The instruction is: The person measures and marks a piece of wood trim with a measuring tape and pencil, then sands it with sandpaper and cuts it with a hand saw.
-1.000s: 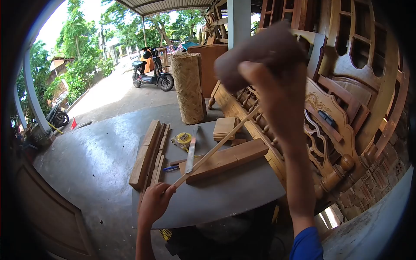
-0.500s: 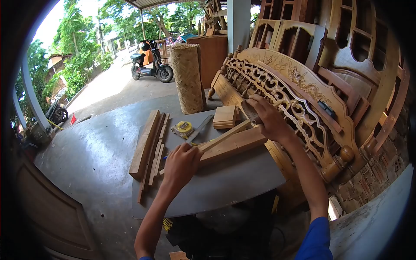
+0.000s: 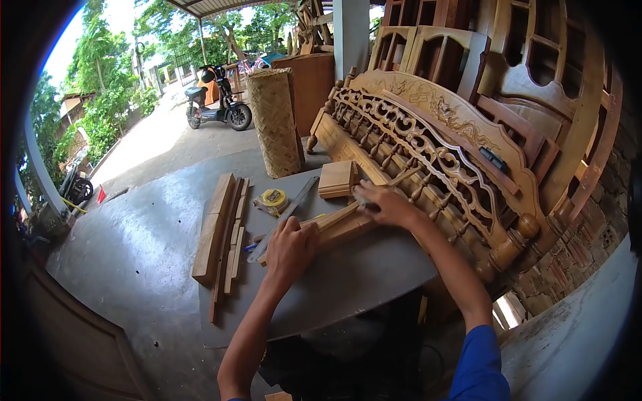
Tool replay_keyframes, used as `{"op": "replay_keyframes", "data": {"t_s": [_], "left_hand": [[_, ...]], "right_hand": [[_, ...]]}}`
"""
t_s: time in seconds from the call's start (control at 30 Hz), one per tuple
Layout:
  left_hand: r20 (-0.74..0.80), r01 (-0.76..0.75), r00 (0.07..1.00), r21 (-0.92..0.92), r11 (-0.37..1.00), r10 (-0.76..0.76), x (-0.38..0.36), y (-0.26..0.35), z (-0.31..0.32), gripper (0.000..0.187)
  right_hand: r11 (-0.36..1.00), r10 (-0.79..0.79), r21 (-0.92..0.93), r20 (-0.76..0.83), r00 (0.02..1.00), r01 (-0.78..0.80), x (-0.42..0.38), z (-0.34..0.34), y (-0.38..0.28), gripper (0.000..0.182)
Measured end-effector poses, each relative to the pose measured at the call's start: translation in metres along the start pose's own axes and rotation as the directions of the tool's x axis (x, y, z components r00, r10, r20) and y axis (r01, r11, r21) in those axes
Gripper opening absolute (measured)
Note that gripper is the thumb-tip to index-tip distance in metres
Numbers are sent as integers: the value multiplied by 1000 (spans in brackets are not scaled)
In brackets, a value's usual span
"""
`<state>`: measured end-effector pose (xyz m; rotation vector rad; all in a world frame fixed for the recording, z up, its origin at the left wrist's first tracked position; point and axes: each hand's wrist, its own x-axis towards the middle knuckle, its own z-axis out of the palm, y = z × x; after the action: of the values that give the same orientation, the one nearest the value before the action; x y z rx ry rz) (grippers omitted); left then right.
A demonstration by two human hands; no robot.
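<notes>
My left hand [image 3: 292,247] is closed on the near end of a thin wooden strip [image 3: 336,218], over a thicker wooden beam [image 3: 344,232] on the grey tabletop [image 3: 334,287]. Farther along the same strip, my right hand [image 3: 386,204] presses a small dark piece that looks like sandpaper [image 3: 364,202], mostly hidden under the fingers. A metal square [image 3: 294,204] lies behind my left hand, partly under the wood. Beside it sits a yellow tape measure [image 3: 273,199]. A blue pen [image 3: 251,247] shows just left of my left hand.
Several wooden lengths [image 3: 217,234] lie along the table's left side. Square wooden blocks [image 3: 337,178] are stacked behind my right hand. Carved wooden panels [image 3: 428,127] lean at the right. A rolled woven mat [image 3: 274,123] stands beyond the table, with a scooter [image 3: 221,103] farther off.
My right hand has come down and toward my left hand along the strip, with the dark piece under its fingers. My left hand stays on the near end. The view has shifted slightly.
</notes>
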<state>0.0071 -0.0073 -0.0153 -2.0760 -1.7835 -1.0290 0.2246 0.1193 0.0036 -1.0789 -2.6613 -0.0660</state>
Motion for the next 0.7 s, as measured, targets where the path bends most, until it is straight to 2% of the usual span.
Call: {"op": "replay_keyframes", "data": {"t_s": [0.03,0.13,0.17,0.2,0.27,0.3,0.37,0.4,0.47,0.53,0.57,0.67,0.7], "left_hand": [[3,6,1000,-10,1000,-6,1,1,0,15],[30,-6,1000,-20,1000,7,1,0,-4,14],[37,-14,999,-17,1000,15,1,0,-5,14],[45,-22,999,-14,1000,22,1,0,-6,14],[44,-29,999,-6,1000,29,2,0,-5,13],[36,-27,999,-1,1000,27,1,-2,-2,13],[38,-21,999,-7,1000,22,3,-4,-2,12],[51,-15,999,-20,1000,16,3,-4,-4,12],[49,-16,999,-14,1000,17,4,-4,-8,12],[45,-33,998,8,999,33,1,0,-9,12],[42,-28,999,-3,1000,29,-2,0,-7,12],[14,-22,1000,-19,1000,22,2,-4,-3,12],[23,-19,1000,-16,1000,19,2,-3,-4,12]], "right_hand": [[995,-61,-85,9,998,61,-5,-2,-14,47],[955,-294,38,-49,955,296,-10,10,-12,57],[978,-207,16,-1,978,207,-9,4,-2,51],[997,-60,56,-28,998,61,-4,5,20,50],[964,234,146,-76,969,-221,9,16,67,50],[966,223,157,-109,969,-205,9,18,63,47],[972,191,174,-173,966,-161,2,27,39,43],[987,-38,144,-212,976,70,-6,23,23,38],[942,-198,248,-137,970,228,-17,6,10,37],[947,170,294,-115,979,-130,-8,15,57,36],[929,313,274,-226,923,-248,-2,28,80,36],[987,93,151,-222,971,-60,-7,27,25,39],[974,-74,192,-212,974,116,-15,18,5,41]]}}
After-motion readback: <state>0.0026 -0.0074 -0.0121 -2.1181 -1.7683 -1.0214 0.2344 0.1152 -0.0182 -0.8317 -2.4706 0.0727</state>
